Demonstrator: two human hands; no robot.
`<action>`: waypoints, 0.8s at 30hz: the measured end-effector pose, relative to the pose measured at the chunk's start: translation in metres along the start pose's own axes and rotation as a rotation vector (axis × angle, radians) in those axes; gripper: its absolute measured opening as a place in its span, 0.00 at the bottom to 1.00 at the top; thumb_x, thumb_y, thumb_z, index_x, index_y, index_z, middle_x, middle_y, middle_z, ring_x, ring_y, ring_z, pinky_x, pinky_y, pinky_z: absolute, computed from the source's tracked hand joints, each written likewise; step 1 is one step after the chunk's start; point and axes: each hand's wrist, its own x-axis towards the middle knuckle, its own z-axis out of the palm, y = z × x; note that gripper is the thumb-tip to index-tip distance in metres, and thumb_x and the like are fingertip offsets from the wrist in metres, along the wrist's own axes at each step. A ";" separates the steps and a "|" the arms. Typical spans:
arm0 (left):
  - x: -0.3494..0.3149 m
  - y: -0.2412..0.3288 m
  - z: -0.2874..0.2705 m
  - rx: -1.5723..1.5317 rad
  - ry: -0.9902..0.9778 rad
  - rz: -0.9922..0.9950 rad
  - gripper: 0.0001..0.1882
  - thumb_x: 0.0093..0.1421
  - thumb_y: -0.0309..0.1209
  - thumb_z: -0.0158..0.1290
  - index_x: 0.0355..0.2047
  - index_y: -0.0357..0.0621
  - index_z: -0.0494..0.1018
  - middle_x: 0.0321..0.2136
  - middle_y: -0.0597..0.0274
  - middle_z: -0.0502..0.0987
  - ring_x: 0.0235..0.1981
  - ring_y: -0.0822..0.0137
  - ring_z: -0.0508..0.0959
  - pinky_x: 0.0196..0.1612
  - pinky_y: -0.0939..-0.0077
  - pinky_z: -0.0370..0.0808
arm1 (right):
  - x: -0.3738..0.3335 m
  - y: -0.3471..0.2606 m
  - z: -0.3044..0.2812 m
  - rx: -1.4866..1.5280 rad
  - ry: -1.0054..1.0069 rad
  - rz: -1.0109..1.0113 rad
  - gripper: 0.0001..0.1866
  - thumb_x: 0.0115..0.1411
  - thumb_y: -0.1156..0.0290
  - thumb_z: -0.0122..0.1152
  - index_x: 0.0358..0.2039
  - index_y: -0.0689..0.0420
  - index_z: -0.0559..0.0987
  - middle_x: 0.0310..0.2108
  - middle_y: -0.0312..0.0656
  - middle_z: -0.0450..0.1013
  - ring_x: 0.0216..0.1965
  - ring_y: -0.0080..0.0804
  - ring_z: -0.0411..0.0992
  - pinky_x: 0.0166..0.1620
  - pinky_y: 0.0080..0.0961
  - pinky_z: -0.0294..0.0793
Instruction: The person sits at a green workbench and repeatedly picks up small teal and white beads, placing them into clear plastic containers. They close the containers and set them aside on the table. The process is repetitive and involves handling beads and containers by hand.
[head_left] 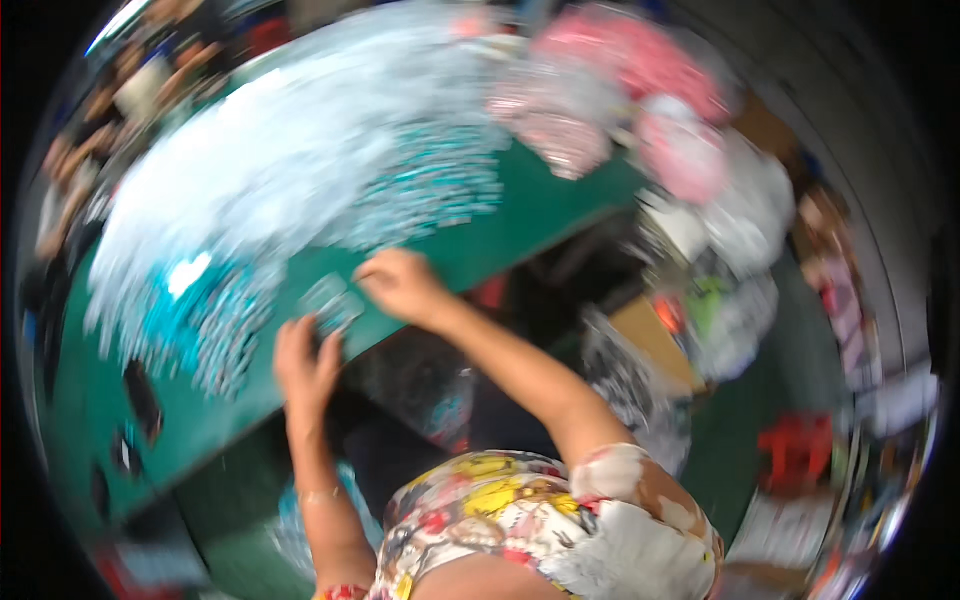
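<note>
The picture is heavily blurred. My left hand (305,362) and my right hand (400,283) meet at the near edge of a green table (530,215), both on a small clear packet with teal contents (330,305). The left hand grips its lower end and the right hand pinches its upper right side. Just beyond them lies a big heap of similar clear and teal packets (300,190), spread across most of the table.
Pink and white bundles (640,90) are piled at the table's far right end. Bags, a cardboard box (655,345) and a red object (795,445) lie on the floor to my right. Small dark items (140,400) sit on the table's left. People stand at far left.
</note>
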 end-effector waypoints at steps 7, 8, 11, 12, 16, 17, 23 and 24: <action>0.003 -0.039 0.004 0.001 -0.132 0.076 0.19 0.64 0.29 0.59 0.52 0.32 0.72 0.40 0.53 0.72 0.39 0.62 0.74 0.43 0.69 0.74 | -0.009 0.018 0.018 0.133 0.341 -0.006 0.01 0.50 0.75 0.62 0.23 0.55 0.79 0.25 0.44 0.75 0.31 0.45 0.75 0.36 0.39 0.74; 0.000 -0.050 0.003 -0.048 -0.102 0.091 0.18 0.64 0.28 0.58 0.52 0.32 0.73 0.41 0.51 0.73 0.40 0.60 0.75 0.43 0.67 0.74 | -0.015 0.012 0.016 0.124 0.331 -0.037 0.02 0.51 0.75 0.61 0.23 0.55 0.78 0.25 0.43 0.74 0.31 0.45 0.75 0.36 0.39 0.74; -0.001 0.004 -0.010 0.102 0.070 0.184 0.15 0.65 0.34 0.57 0.48 0.38 0.75 0.40 0.49 0.78 0.36 0.55 0.80 0.36 0.62 0.78 | -0.031 0.006 -0.006 0.080 0.201 0.003 0.03 0.51 0.76 0.60 0.24 0.53 0.78 0.26 0.41 0.73 0.32 0.41 0.74 0.37 0.39 0.72; -0.007 0.023 -0.010 0.083 0.114 0.232 0.14 0.65 0.34 0.57 0.46 0.37 0.75 0.38 0.51 0.78 0.34 0.58 0.78 0.34 0.64 0.77 | -0.037 0.010 -0.018 -0.038 0.216 -0.024 0.02 0.51 0.75 0.61 0.25 0.53 0.78 0.28 0.38 0.72 0.35 0.39 0.73 0.39 0.39 0.70; -0.042 0.081 0.020 -0.075 -0.086 0.488 0.12 0.66 0.33 0.56 0.43 0.35 0.76 0.33 0.50 0.76 0.29 0.55 0.75 0.33 0.62 0.74 | -0.086 0.016 -0.092 -0.387 0.378 -0.116 0.05 0.51 0.73 0.63 0.29 0.50 0.77 0.33 0.35 0.70 0.40 0.39 0.69 0.41 0.39 0.66; -0.050 0.099 0.034 -0.172 -0.236 0.641 0.13 0.67 0.33 0.55 0.43 0.34 0.76 0.33 0.49 0.76 0.29 0.53 0.75 0.34 0.61 0.74 | -0.111 0.015 -0.105 -0.442 0.323 -0.056 0.05 0.51 0.73 0.62 0.30 0.50 0.77 0.34 0.35 0.70 0.41 0.38 0.68 0.41 0.40 0.65; -0.175 -0.057 0.125 -0.217 -1.022 0.673 0.14 0.66 0.25 0.53 0.50 0.33 0.74 0.44 0.45 0.74 0.43 0.53 0.76 0.46 0.61 0.74 | -0.289 -0.013 -0.101 -0.484 -0.203 0.294 0.22 0.46 0.63 0.66 0.43 0.53 0.76 0.46 0.42 0.69 0.53 0.44 0.63 0.48 0.52 0.61; -0.175 -0.043 0.121 -0.195 -1.025 0.679 0.13 0.66 0.25 0.53 0.49 0.33 0.74 0.43 0.45 0.74 0.42 0.53 0.76 0.46 0.61 0.74 | -0.296 -0.014 -0.096 -0.463 -0.180 0.348 0.21 0.45 0.62 0.67 0.41 0.53 0.78 0.48 0.42 0.69 0.56 0.45 0.62 0.49 0.53 0.60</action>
